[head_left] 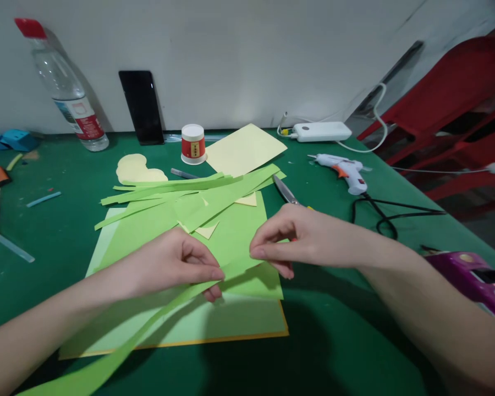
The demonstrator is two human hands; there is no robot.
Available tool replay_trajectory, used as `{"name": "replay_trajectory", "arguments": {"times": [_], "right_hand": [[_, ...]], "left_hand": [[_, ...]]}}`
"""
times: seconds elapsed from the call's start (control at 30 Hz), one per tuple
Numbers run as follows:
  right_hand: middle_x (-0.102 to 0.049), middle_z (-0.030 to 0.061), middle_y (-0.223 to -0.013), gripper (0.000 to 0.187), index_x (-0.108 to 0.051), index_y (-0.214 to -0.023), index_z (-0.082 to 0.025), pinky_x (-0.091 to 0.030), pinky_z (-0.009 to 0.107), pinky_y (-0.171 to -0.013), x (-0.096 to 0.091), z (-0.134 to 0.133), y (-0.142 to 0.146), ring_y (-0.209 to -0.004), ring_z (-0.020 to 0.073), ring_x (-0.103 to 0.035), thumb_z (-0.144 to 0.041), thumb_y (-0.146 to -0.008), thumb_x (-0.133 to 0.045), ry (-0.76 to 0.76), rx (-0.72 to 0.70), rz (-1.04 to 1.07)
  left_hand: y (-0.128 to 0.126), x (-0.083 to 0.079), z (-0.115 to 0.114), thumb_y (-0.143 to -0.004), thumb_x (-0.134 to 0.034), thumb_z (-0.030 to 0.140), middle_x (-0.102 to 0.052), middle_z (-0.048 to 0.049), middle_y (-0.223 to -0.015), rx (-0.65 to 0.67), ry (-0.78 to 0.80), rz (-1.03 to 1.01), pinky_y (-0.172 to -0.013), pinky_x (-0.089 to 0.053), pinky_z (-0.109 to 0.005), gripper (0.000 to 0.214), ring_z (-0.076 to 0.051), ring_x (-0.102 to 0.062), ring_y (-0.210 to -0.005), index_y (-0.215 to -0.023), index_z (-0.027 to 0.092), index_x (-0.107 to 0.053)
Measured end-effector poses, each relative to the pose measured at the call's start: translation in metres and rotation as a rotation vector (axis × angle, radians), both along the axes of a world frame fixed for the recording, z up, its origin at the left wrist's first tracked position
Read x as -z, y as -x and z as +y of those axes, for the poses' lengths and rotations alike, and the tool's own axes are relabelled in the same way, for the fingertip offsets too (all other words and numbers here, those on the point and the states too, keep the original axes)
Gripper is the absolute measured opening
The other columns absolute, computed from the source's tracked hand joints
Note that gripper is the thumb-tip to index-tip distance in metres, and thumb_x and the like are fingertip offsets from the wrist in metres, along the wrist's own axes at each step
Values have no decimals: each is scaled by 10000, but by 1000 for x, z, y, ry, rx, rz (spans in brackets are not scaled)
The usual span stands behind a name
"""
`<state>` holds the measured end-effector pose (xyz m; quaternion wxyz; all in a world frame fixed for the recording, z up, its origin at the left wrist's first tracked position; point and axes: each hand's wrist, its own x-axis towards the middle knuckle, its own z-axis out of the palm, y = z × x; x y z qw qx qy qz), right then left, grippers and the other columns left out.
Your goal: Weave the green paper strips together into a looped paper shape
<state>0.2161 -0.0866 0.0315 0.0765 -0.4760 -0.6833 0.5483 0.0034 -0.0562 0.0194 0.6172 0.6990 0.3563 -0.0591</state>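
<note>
A long green paper strip (148,324) runs between both hands and trails down to the lower left. My left hand (185,264) pinches it near the middle, thumb on top. The strip's right end is gripped between thumb and finger of my right hand (289,242). Beneath them lie green paper sheets (247,283) on a paler sheet (247,319) with an orange edge. More cut green strips (169,190) and small yellow scraps (208,230) rest on top. Partly hidden behind my right hand are scissors (286,191).
At the back stand a water bottle (72,99), a black phone (142,107) and a paper cup (193,146). A yellow sheet (247,149) and a cloud-shaped yellow cutout (138,169) lie nearby. To the right are a glue gun (342,170), a white power strip (322,131) and a purple object (462,275).
</note>
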Motion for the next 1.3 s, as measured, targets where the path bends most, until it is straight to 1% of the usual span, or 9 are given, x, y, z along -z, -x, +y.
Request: {"name": "replay_trajectory", "arguments": {"times": [0.27,0.57,0.67,0.8,0.9,1.0,1.07,1.13,1.3], "right_hand": [[-513,-55,-459,229,-548,-582,-154,-222,174,-350,-5,3,-8,-341,18,-298,-236,-793,-507,69,-46,21],[-534,-46,-475,267,-570,-576,-157,-348,163,-440,-5,13,-24,-429,44,-445,-272,-812,-519,15,-129,-13],[-650,10,-671,239,-639,-721,-154,-438,193,-589,-5,10,-23,-623,93,-579,-310,-833,-497,-170,-159,-107],[-651,81,-1031,349,-618,-1044,-153,-440,305,-826,-2,-7,-11,-976,199,-572,-395,-804,-542,-646,-157,-204],[-673,101,-925,299,-647,-965,-133,-441,346,-810,5,-18,1,-914,225,-583,-367,-806,-550,-871,-288,-201],[-675,100,-800,238,-672,-837,-111,-431,335,-745,11,-23,12,-767,202,-590,-177,-857,-444,-1003,-276,-241],[-669,92,-750,302,-680,-797,-115,-411,304,-666,12,-23,16,-695,180,-576,-130,-866,-387,-976,-225,-253],[-661,70,-709,315,-682,-770,-128,-378,266,-595,9,-22,17,-642,151,-560,-176,-877,-389,-808,-157,-224],[-611,1,-595,350,-679,-706,-140,-285,202,-452,2,-19,17,-468,67,-427,-298,-876,-417,-245,-9,-32]], "left_hand": [[1,-4,3,-770,-582,402,-556,16,-507,33,95,-11,-400,-145,-221,293,-62,-203,-416,-736,143,-716],[0,-1,2,-795,-583,317,-690,-11,-625,-21,260,-119,-557,-423,-202,215,-93,-572,-524,-694,152,-677],[1,5,1,-824,-547,313,-687,-25,-664,25,340,-180,-614,-442,-215,263,-109,-617,-614,-638,137,-607],[-1,11,0,-825,-543,316,-652,-19,-610,39,273,-169,-548,-408,-198,274,-94,-578,-554,-625,130,-571],[-2,14,0,-830,-533,295,-642,-21,-585,2,343,-233,-523,-418,-202,256,-105,-580,-537,-654,122,-600],[-3,17,-1,-863,-465,260,-670,-55,-618,-82,561,-337,-572,-475,-238,274,-134,-622,-575,-664,119,-589],[-3,19,-1,-870,-446,282,-681,-79,-651,-133,610,-383,-548,-486,-255,277,-156,-637,-578,-696,117,-584],[-2,20,-1,-853,-480,320,-680,-80,-700,-187,501,-411,-544,-490,-263,237,-165,-642,-600,-779,118,-581],[0,19,-3,-772,-612,314,-586,0,-773,-182,-148,-339,-565,-420,-202,184,-99,-543,-651,-850,157,-554]]}}
